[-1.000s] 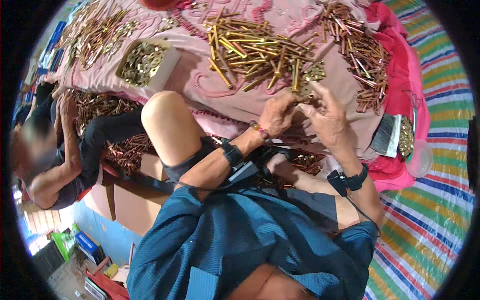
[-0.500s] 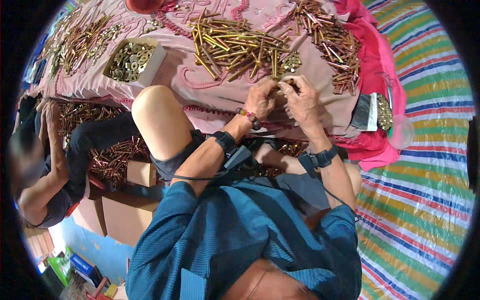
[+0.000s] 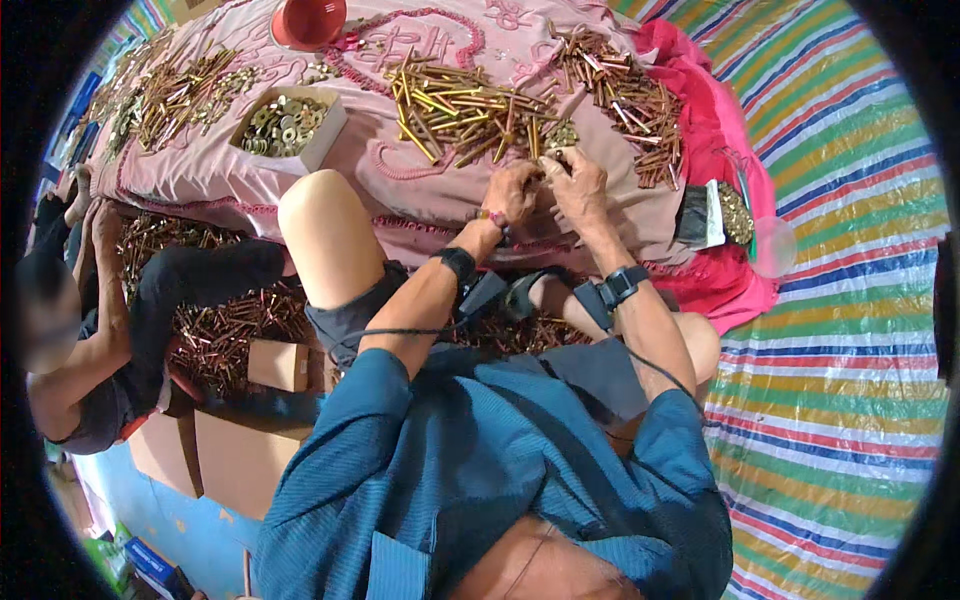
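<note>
My left hand [image 3: 512,192] and my right hand [image 3: 580,188] meet at the fingertips over the near edge of the pink cloth [image 3: 400,192]. Both are closed in a pinch. Whatever small piece is between their fingers is too hidden to name. Just beyond them lies a heap of long brass-coloured bolts [image 3: 455,105]. A little cluster of small brass-coloured nuts [image 3: 562,134] sits right above my right hand. Farther right is a pile of darker, coppery bolts [image 3: 630,100].
An open carton [image 3: 325,140] of washers [image 3: 285,125] and a red bucket [image 3: 308,22] stand on the cloth. More bolts [image 3: 225,340] lie below its edge, near cardboard boxes [image 3: 240,455]. A person [image 3: 95,330] sits at left. Striped sheeting [image 3: 840,300] covers the right side.
The view has shifted a little, bringing more of the red bucket into sight. My hands stay together, pinching, with the fingers slightly rearranged.
</note>
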A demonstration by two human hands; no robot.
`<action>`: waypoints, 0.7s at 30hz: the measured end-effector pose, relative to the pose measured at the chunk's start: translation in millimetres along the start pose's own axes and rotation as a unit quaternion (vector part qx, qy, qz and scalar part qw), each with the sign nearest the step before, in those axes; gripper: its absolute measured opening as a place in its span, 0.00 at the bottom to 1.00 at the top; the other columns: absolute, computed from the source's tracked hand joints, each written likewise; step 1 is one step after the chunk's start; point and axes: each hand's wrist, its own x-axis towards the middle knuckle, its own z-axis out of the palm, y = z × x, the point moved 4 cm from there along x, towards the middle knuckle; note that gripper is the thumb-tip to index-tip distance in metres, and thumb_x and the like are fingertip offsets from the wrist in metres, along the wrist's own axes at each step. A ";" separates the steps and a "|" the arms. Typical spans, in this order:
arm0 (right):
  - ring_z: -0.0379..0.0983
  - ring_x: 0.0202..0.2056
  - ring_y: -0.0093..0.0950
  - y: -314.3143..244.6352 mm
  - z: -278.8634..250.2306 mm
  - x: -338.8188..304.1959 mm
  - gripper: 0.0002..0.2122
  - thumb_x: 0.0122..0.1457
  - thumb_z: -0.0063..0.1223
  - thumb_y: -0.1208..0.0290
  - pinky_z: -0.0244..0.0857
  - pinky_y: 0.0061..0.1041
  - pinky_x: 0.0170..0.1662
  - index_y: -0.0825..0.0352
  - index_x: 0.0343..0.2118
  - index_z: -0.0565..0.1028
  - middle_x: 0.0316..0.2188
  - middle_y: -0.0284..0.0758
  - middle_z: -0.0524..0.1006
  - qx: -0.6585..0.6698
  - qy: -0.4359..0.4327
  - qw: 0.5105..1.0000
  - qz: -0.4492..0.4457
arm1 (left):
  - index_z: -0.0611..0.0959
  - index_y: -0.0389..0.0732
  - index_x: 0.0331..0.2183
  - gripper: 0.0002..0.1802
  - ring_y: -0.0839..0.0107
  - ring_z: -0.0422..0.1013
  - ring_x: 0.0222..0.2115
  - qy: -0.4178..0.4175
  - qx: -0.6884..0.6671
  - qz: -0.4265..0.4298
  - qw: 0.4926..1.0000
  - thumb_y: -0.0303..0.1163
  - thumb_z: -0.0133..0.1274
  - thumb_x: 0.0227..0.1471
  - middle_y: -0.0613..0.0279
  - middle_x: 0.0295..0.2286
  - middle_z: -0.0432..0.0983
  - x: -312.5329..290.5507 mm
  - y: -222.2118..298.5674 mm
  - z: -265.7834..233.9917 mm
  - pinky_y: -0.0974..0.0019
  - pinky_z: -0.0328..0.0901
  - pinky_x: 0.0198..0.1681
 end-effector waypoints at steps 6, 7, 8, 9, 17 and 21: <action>0.75 0.36 0.49 -4.6 6.3 2.1 0.12 0.58 0.58 0.64 0.68 0.42 0.40 0.70 0.33 0.78 0.31 0.49 0.78 0.019 0.002 1.000 -0.016 | 0.81 0.39 0.38 0.14 0.50 0.76 0.30 -0.014 -0.001 -0.077 0.997 0.34 0.60 0.49 0.48 0.29 0.79 2.8 -0.7 -4.8 0.55 0.69 0.34; 0.75 0.36 0.49 -0.5 7.7 2.1 0.12 0.58 0.58 0.64 0.68 0.42 0.40 0.70 0.33 0.78 0.31 0.49 0.78 0.018 0.002 1.000 -0.007 | 0.82 0.40 0.38 0.14 0.52 0.76 0.30 -0.023 -0.011 -0.102 0.994 0.35 0.60 0.49 0.49 0.29 0.79 3.5 2.6 -6.5 0.55 0.69 0.34; 0.75 0.34 0.48 -2.0 7.0 2.3 0.11 0.57 0.59 0.65 0.68 0.40 0.38 0.69 0.33 0.78 0.30 0.48 0.78 0.014 0.013 1.000 -0.012 | 0.83 0.40 0.38 0.14 0.54 0.77 0.29 -0.002 -0.004 -0.078 0.997 0.36 0.61 0.49 0.50 0.29 0.80 5.9 4.2 -7.2 0.55 0.70 0.34; 0.76 0.33 0.46 -2.8 5.8 1.5 0.10 0.56 0.61 0.65 0.68 0.38 0.37 0.69 0.33 0.78 0.29 0.47 0.78 0.010 0.024 1.000 -0.016 | 0.84 0.40 0.36 0.13 0.53 0.77 0.30 -0.016 0.057 -0.065 0.996 0.37 0.61 0.49 0.49 0.29 0.81 5.6 3.4 -8.8 0.55 0.70 0.35; 0.74 0.35 0.52 -1.6 3.8 2.8 0.14 0.58 0.57 0.62 0.67 0.45 0.37 0.72 0.32 0.75 0.32 0.50 0.77 -0.011 0.024 0.999 -0.023 | 0.84 0.39 0.36 0.12 0.48 0.77 0.32 -0.002 0.021 -0.044 0.999 0.35 0.60 0.50 0.47 0.29 0.80 5.1 -3.9 -5.8 0.54 0.70 0.35; 0.73 0.29 0.48 5.9 4.6 8.8 0.16 0.56 0.60 0.61 0.65 0.42 0.34 0.71 0.26 0.72 0.26 0.49 0.74 0.044 0.025 0.999 -0.012 | 0.83 0.38 0.35 0.10 0.48 0.76 0.31 0.000 0.031 -0.042 0.999 0.30 0.57 0.49 0.46 0.27 0.78 6.2 4.5 -5.9 0.54 0.69 0.34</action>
